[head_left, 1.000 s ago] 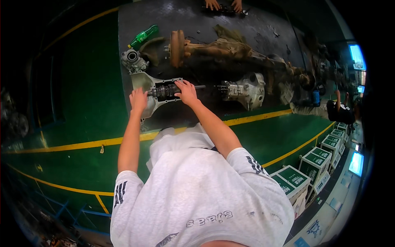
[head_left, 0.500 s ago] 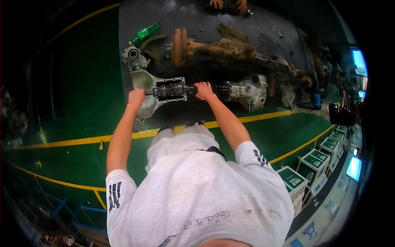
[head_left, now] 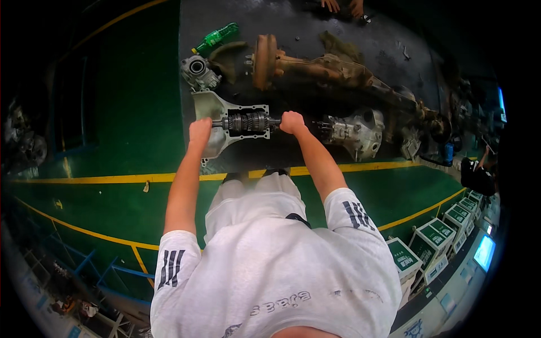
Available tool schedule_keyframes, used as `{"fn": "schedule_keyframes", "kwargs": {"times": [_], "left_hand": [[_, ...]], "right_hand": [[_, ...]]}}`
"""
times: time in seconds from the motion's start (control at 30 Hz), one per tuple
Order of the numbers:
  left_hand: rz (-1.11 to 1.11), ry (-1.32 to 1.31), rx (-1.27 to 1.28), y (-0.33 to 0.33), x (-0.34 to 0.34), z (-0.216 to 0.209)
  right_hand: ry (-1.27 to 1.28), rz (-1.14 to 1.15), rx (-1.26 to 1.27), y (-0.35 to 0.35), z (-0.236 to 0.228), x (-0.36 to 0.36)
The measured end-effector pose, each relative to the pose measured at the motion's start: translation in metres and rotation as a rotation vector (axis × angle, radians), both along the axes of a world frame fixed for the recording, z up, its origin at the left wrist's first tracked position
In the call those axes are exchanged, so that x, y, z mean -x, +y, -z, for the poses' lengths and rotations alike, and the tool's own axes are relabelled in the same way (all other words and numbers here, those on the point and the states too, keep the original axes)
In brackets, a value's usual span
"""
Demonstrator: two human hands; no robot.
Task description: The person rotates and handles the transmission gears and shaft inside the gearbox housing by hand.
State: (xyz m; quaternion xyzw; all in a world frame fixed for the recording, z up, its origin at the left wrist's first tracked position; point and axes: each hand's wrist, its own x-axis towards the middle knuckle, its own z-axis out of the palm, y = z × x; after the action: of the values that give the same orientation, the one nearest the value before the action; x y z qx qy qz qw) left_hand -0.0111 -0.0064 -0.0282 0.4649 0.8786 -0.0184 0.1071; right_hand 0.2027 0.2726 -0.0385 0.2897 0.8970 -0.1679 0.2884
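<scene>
While we're clasping the gear shaft (head_left: 247, 122), left grip (head_left: 200, 130) and right grip (head_left: 292, 121) curled closed, uneven tilting is risking scraping the housing (head_left: 216, 146).

Near the table's (head_left: 270, 17) near left corner, the gear shaft (head_left: 246, 121) lies in the housing (head_left: 209, 101). The casing (head_left: 360, 132) sits to its right, the axle (head_left: 315, 67) behind both, the bottle (head_left: 217, 38) by the left edge.
</scene>
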Motion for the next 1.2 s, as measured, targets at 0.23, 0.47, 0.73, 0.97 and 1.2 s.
{"fn": "schedule_keyframes", "kwargs": {"times": [0.23, 0.47, 0.73, 0.97, 1.2], "left_hand": [[0.030, -0.174, 0.218, 0.011, 0.018, -0.021], [0.011, -0.412, 0.355, 0.030, 0.037, -0.022], [-0.078, -0.475, 0.355, 0.030, 0.030, -0.024], [-0.110, -0.464, 0.326, 0.024, 0.026, -0.034], [-0.132, -0.392, 0.280, 0.023, 0.020, -0.032]], "right_hand": [[0.168, 0.005, -0.109, -0.008, 0.011, -0.006], [0.193, 0.008, -0.089, -0.006, 0.008, -0.011], [0.674, -0.064, 0.018, -0.054, -0.058, 0.003], [0.689, -0.090, 0.028, -0.075, -0.056, 0.019], [0.667, -0.041, 0.088, -0.079, -0.058, 0.015]]}}
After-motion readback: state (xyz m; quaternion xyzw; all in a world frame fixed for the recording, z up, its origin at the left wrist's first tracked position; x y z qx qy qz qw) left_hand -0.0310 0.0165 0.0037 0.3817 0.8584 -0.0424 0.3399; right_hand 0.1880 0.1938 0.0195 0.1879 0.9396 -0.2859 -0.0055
